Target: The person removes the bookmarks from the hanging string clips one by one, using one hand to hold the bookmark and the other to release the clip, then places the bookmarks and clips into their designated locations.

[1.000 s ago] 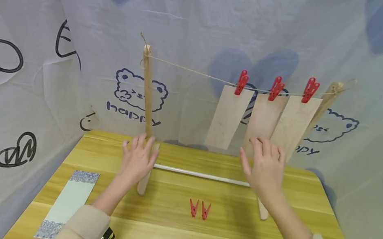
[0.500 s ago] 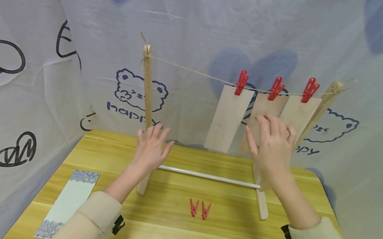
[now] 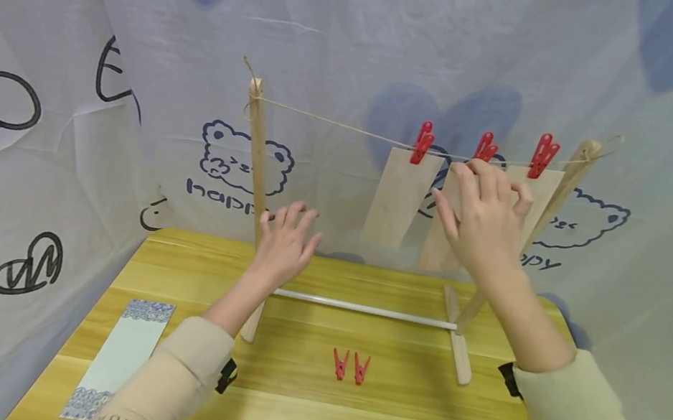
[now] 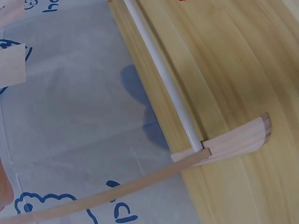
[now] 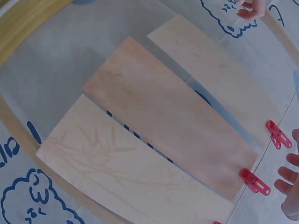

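Observation:
Three paper strips hang from a string (image 3: 336,123) between two wooden posts: a pale left one (image 3: 400,198), a pinkish middle one (image 3: 442,247) and a pale right one (image 3: 542,204). Red clothespins hold them at the top, a left one (image 3: 422,143), a middle one (image 5: 254,182) and a right one (image 3: 543,156). My right hand (image 3: 488,222) is raised in front of the middle strip, fingers loosely bent. In the right wrist view its fingertips stand just apart from the middle clothespin. Beside the left post (image 3: 259,148), my left hand (image 3: 285,246) hovers with spread fingers, holding nothing.
Two red clothespins lie on the wooden table, one left (image 3: 340,364) and one right (image 3: 360,369). A strip with blue patterned ends (image 3: 122,352) lies at the table's left. A white rod (image 3: 361,308) joins the wooden feet. Printed cloth (image 3: 349,38) hangs behind.
My right hand has risen from the middle strip's lower part to near its clothespin. My left hand has moved up and to the right. The hanging strips sway slightly.

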`<state>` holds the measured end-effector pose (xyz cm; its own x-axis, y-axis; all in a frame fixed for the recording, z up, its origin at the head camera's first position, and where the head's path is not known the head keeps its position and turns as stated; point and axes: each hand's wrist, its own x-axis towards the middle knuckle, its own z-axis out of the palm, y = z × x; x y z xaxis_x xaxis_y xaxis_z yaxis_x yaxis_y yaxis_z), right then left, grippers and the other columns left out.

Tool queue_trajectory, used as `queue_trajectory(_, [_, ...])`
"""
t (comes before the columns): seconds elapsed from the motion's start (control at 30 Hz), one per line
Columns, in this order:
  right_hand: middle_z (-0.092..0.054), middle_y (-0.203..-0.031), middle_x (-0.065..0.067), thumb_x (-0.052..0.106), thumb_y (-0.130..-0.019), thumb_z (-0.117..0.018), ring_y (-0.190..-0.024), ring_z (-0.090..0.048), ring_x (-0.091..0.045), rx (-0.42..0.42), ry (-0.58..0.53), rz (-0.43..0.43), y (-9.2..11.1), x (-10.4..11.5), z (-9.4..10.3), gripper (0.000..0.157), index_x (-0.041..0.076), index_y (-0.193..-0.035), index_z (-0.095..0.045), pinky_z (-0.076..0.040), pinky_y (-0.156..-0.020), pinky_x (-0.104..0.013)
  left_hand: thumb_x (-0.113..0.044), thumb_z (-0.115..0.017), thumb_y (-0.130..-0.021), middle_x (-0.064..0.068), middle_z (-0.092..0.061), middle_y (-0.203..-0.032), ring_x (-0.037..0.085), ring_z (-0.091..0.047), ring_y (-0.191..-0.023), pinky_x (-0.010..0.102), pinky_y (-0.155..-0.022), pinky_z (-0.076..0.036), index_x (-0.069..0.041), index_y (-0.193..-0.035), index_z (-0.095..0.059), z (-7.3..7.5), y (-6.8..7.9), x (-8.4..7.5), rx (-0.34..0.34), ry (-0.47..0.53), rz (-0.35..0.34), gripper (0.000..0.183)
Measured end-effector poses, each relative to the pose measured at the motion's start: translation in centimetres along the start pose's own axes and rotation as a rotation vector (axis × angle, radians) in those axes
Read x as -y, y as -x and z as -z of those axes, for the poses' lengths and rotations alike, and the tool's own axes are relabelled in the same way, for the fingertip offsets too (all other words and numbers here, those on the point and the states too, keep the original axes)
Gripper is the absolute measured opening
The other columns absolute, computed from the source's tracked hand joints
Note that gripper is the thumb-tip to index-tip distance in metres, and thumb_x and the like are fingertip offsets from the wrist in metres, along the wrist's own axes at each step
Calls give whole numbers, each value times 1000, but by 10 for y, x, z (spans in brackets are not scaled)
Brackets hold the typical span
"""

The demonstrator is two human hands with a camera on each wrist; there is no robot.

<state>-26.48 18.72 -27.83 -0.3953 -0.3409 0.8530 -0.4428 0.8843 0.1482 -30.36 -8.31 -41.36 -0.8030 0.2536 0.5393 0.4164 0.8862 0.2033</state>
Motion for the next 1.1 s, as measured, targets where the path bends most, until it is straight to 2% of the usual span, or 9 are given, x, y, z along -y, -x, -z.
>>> queue_trajectory(0.23, [-48, -117, -16, 30, -89, -57, -109, -39, -33, 17, -6, 10, -12, -1, 0, 37, 6, -117, -51, -15, -86, -54, -37, -40, -96, 11, -35, -132, 29, -31, -120, 55, -97, -16, -16, -128, -42, -5, -14, -10, 20, 52, -11, 39])
queue_trajectory(0.47, [-45, -118, -16, 34, -91, -55, -108, -37, -34, 29, 34, 59, -27, -5, 0, 40, 6, -118, -47, -13, -82, -54, -39, -38, -96, 11, -34, -133, 29, -30, -121, 55, -98, -15, -15, -130, -42, -6, -24, -19, 53, 77, -30, 41])
queue_trajectory(0.57, [-43, -120, -15, 36, -92, -53, -109, -34, -33, 72, 46, 61, -34, -7, 1, 42, 7, -120, -45, -12, -83, -54, -40, -37, -97, 11, -34, -134, 28, -29, -121, 55, -99, -15, -15, -130, -41, -7, -27, -22, 71, 93, -41, 42])
queue_trajectory(0.8, [-38, -125, -13, 39, -93, -50, -113, -31, -30, 239, 55, 30, -49, -6, 5, 45, 10, -126, -41, -11, -88, -54, -40, -37, -97, 10, -34, -132, 28, -29, -121, 54, -98, -15, -15, -128, -42, -13, -33, -29, 100, 144, -67, 41])
queue_trajectory(1.1, [-35, -130, -11, 44, -94, -45, -118, -29, -29, 378, 93, 10, -65, -4, 3, 47, 10, -126, -40, -10, -91, -53, -41, -37, -97, 10, -34, -133, 28, -28, -123, 54, -99, -14, -16, -129, -41, -22, -38, -37, 130, 174, -57, 41])
